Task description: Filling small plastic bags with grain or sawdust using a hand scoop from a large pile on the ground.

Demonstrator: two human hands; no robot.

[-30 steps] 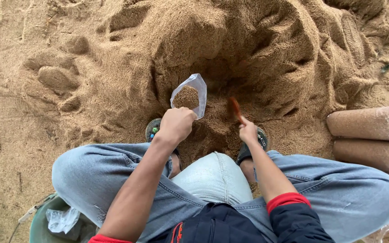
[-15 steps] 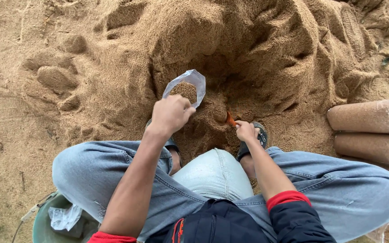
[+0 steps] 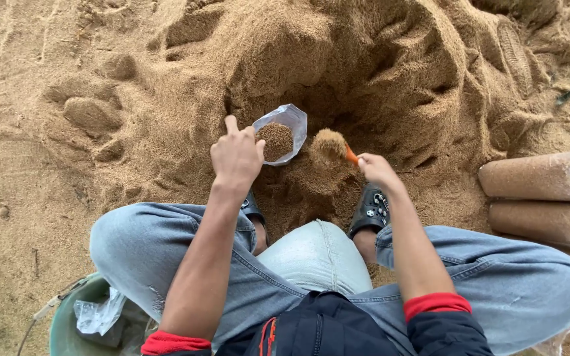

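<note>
Head view: left hand point(image 3: 237, 157) pinched the clear bag point(image 3: 284, 134) at its rim.
Bag: soft, floppy, getting heavy.
Right hand point(image 3: 377, 171): gripped the orange scoop point(image 3: 335, 145), heaped with sawdust.

clear plastic bag point(image 3: 284, 134): I see it mouth-up, part-filled with sawdust | orange scoop point(image 3: 335, 146): heaped, just beside it, handle mostly hidden
</note>
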